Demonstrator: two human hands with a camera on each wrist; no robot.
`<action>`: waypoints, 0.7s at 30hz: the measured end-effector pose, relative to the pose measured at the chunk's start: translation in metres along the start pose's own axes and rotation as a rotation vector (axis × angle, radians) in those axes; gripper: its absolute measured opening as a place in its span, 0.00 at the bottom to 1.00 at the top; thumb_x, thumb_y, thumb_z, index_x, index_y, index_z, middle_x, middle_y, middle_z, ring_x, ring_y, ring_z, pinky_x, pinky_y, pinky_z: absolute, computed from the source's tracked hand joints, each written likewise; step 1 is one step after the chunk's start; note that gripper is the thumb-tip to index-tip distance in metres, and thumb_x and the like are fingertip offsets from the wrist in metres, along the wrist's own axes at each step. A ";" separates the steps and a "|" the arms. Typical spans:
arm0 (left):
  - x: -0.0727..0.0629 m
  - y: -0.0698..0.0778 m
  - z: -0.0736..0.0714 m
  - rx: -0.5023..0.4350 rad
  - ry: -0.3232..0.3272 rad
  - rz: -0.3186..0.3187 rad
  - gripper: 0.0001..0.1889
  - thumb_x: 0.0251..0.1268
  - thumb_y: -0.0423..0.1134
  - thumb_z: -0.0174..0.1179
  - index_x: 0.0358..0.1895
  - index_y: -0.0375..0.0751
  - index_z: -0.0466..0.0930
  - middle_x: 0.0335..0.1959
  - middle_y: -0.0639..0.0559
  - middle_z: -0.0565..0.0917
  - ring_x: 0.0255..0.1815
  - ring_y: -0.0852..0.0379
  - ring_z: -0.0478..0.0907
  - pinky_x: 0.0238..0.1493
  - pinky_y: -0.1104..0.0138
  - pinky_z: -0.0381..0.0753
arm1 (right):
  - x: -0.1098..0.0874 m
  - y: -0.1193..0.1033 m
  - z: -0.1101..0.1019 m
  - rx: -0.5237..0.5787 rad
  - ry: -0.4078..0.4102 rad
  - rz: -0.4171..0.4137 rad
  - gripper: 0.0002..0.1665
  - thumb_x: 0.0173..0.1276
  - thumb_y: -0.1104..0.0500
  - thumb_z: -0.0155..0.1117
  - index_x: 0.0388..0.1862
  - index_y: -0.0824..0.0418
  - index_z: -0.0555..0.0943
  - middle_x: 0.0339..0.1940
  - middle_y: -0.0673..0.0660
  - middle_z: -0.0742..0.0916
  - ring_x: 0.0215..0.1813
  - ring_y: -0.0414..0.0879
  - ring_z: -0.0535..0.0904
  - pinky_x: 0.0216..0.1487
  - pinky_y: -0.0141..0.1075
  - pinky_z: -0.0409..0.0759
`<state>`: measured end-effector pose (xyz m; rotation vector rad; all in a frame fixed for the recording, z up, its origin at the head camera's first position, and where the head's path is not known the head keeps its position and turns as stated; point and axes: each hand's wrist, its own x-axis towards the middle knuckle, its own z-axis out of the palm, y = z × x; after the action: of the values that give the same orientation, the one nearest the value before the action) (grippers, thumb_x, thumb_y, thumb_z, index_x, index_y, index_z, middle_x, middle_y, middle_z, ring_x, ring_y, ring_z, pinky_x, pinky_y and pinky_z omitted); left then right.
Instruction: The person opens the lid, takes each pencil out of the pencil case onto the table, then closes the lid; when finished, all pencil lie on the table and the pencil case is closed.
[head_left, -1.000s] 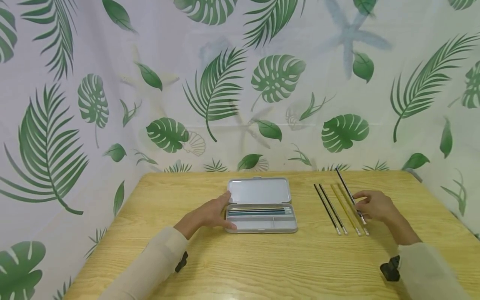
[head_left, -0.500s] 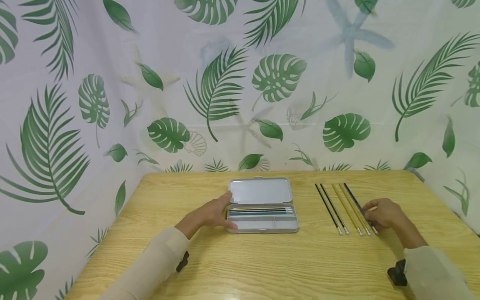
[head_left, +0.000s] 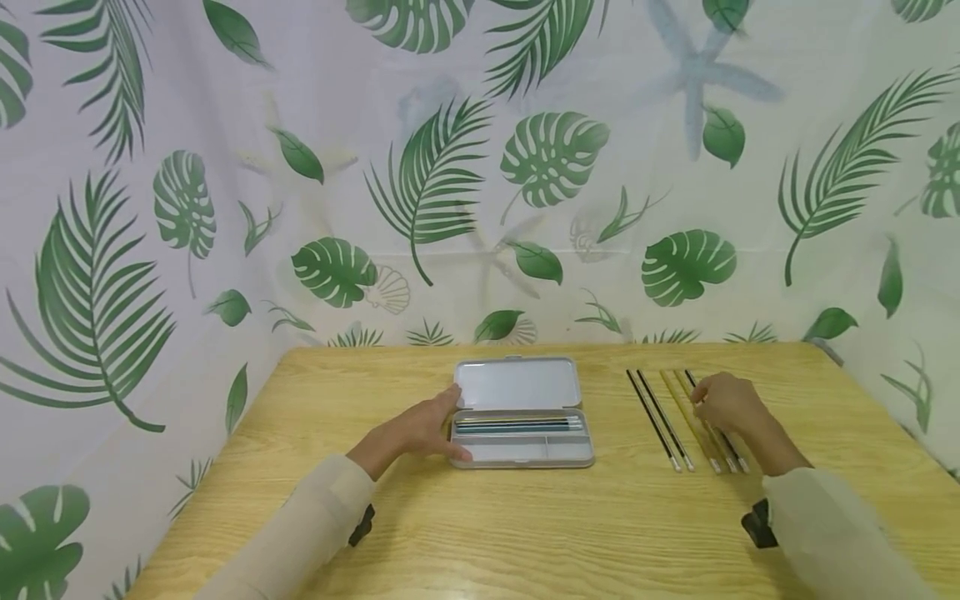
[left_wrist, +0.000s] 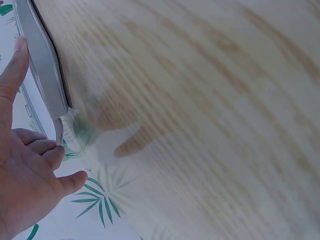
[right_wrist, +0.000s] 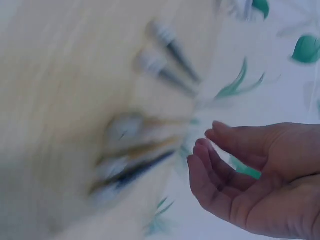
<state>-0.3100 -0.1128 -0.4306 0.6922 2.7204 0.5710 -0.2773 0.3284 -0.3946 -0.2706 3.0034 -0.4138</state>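
Sleeves of loose cream cloth [head_left: 292,525] cross pale-yellow wood-grain table [head_left: 540,533]. L hand [head_left: 414,427] — thumb & fingers spread wide — touches L side of open grey-white rectangular pencil case [head_left: 502,451], slim pencils [head_left: 517,427] in its rear compartment. R hand [head_left: 738,412], fingers curved, narrow thumb gap, nothing held, is over five black/yellow pencils [head_left: 686,417] R of case. White leaf-print cloth [head_left: 450,308] behind.

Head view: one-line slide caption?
Left hand touches an open pencil case; right hand hovers over the right end of five loose pencils.
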 end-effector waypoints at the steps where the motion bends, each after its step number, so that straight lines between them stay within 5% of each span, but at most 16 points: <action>1: 0.000 -0.001 0.000 0.003 0.001 0.002 0.62 0.45 0.58 0.71 0.75 0.33 0.39 0.77 0.41 0.44 0.78 0.46 0.45 0.77 0.57 0.51 | 0.003 -0.009 0.000 0.025 -0.003 -0.013 0.16 0.64 0.65 0.57 0.45 0.77 0.78 0.40 0.72 0.84 0.32 0.55 0.82 0.35 0.46 0.82; 12: 0.000 -0.002 0.002 -0.007 0.001 0.008 0.62 0.44 0.58 0.71 0.75 0.33 0.39 0.78 0.41 0.44 0.78 0.47 0.45 0.77 0.57 0.50 | 0.035 -0.080 0.030 0.257 0.023 -0.225 0.12 0.66 0.65 0.60 0.46 0.70 0.81 0.41 0.65 0.86 0.43 0.56 0.82 0.41 0.45 0.82; 21: -0.001 -0.003 0.001 -0.007 0.003 0.008 0.62 0.45 0.59 0.71 0.75 0.34 0.39 0.78 0.41 0.44 0.78 0.46 0.45 0.77 0.57 0.50 | 0.049 -0.115 0.059 0.345 -0.075 -0.325 0.11 0.66 0.66 0.60 0.46 0.67 0.83 0.43 0.60 0.87 0.48 0.53 0.82 0.49 0.45 0.82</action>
<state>-0.3099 -0.1156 -0.4323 0.7009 2.7185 0.5835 -0.2995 0.1947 -0.4226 -0.7243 2.7494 -0.9134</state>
